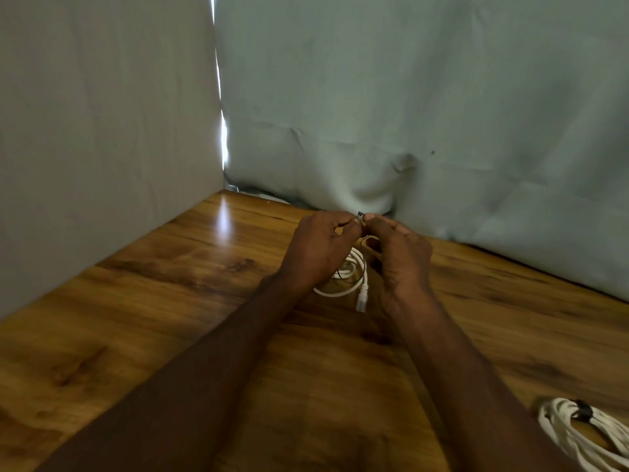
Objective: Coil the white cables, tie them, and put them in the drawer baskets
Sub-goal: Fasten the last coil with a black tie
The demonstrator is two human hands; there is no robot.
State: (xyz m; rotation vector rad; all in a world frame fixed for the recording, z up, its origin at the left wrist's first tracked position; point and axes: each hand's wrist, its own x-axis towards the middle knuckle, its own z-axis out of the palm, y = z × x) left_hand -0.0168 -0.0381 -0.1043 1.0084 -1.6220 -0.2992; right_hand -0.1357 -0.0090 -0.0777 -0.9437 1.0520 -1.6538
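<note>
A small coil of white cable (350, 277) with a white plug hanging at its near side sits between my two hands above the wooden table (153, 301). My left hand (316, 250) and my right hand (398, 257) meet fingertip to fingertip over the coil and pinch the ends of a thin dark tie (360, 214). A dark strand of the tie runs down across the coil. My hands hide much of the coil. A second white cable bundle (585, 434), bound with a dark tie, lies at the near right corner.
Pale cloth sheets (408, 114) hang along the left and the back of the table, meeting at the far corner. No drawer or basket is in view.
</note>
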